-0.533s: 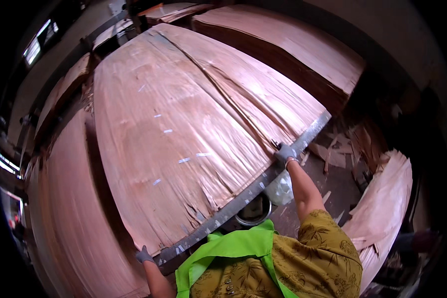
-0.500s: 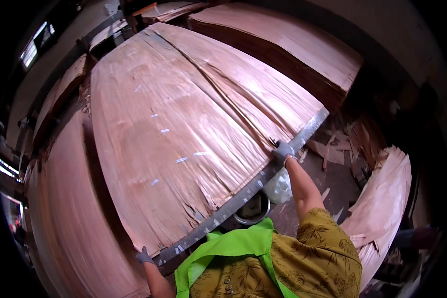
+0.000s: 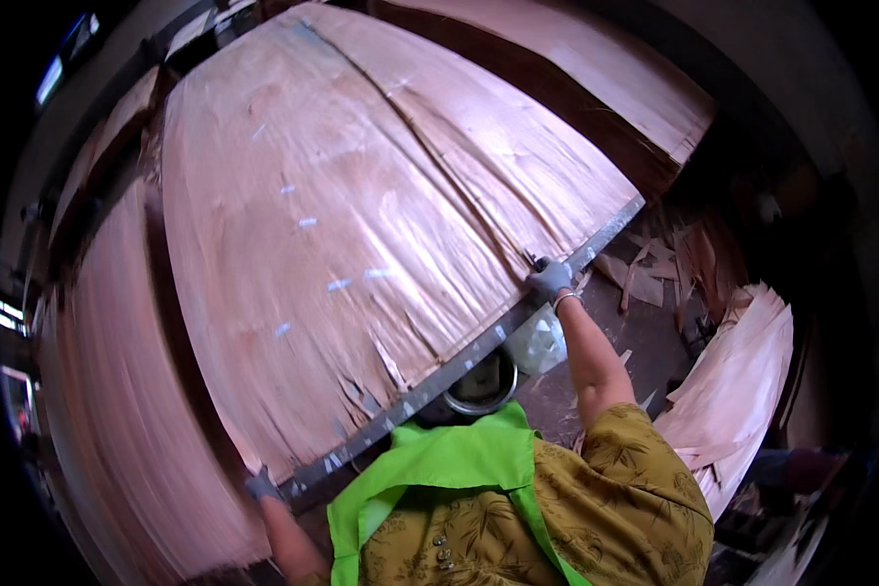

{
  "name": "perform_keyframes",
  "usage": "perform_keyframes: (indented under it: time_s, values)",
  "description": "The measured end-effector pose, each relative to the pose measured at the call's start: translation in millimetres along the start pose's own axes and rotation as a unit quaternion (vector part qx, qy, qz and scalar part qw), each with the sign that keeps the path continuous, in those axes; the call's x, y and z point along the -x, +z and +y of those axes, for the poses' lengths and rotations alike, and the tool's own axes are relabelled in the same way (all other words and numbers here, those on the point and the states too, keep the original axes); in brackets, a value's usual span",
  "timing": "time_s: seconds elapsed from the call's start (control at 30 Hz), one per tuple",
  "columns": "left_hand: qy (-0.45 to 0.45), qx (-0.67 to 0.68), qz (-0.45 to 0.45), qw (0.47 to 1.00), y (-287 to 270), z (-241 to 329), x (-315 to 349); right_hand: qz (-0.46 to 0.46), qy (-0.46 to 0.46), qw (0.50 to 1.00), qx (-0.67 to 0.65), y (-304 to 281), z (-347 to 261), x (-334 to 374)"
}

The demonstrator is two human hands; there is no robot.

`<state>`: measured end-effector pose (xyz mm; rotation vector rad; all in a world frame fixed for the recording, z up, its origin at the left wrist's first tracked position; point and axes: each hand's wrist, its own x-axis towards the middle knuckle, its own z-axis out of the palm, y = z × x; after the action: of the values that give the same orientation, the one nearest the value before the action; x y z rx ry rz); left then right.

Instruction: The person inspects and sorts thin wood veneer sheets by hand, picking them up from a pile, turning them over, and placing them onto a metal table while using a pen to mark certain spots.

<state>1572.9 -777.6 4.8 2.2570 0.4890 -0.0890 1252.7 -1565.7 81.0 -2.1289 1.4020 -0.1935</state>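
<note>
Nearest the camera, your green apron and patterned mustard shirt run out of the lower edge of the view. Your left hand, in a grey glove, is at the near left corner of the wide wood veneer sheet; its fingertips are too small to tell whether they pinch the sheet or merely rest on it. A round metal-rimmed bowl sits partly hidden under the grey table edge, with a whitish plastic bag beside it. Your right hand, also gloved, lies over the sheet's near edge, fingers bent near a small dark object; you cannot tell whether they close on it. The sheet spreads away from you across the tabletop, wrinkled, marked with pale strips and split by a long dark seam. Torn veneer lies to your right, its surroundings lost in shadow. Veneer stacks flank the sheet, the left stack blurred, the far right stack cut off above.
</note>
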Motion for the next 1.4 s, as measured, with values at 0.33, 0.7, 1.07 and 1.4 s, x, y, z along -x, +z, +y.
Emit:
perform_keyframes:
  time_s: [0.33,0.7,1.07,1.4]
  values:
    - [0.008,0.040,-0.042,0.998,-57,-10,8,-0.128,0.024,0.984,-0.118,26,54,-37]
    - [-0.042,-0.163,-0.003,0.986,-23,-1,37,-0.105,0.005,0.994,-0.026,13,66,-53]
    - [-0.157,-0.068,0.043,0.984,19,11,33,-0.042,0.020,0.998,0.040,3,61,-28]
    - [0.058,-0.417,0.041,0.906,4,34,52,0.058,-0.172,0.976,-0.119,14,-11,33]
